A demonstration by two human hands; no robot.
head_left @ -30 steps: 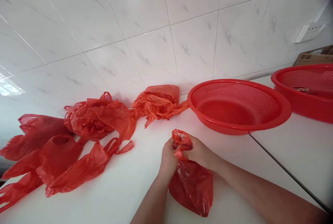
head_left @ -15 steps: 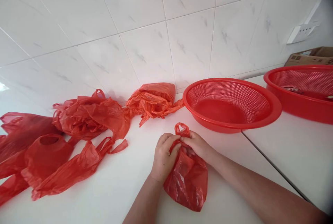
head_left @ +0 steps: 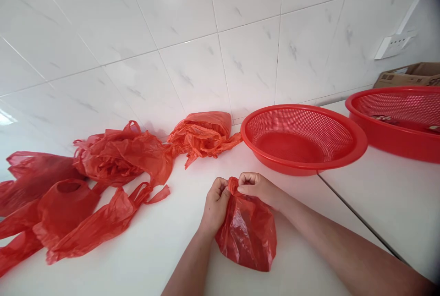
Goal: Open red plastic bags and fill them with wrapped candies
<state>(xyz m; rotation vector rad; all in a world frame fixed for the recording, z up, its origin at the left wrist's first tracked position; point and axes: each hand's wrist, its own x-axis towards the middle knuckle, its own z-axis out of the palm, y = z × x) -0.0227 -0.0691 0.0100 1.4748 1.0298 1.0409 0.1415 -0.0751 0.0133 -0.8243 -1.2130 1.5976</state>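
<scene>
On my head view, the left hand [head_left: 217,200] is pinching the gathered neck of the red bag [head_left: 248,236] between thumb and fingers, and the right hand [head_left: 256,186] is closing on the same neck from the other side. The bag is lying in front of me on the white desk [head_left: 178,245], its body spreading toward me below the two hands. Just beyond the hands, the near colander [head_left: 292,147] is sitting by the tiled wall [head_left: 247,67], and I am seeing nothing but its red mesh and base inside. Farther right, the far colander [head_left: 395,138] is holding some small items I cannot make out, with a cardboard box [head_left: 405,78] standing behind it. To the left, a folded bag bundle [head_left: 204,135] is resting against the wall, and loose red bags [head_left: 117,156] are spreading across the desk's left side.
</scene>
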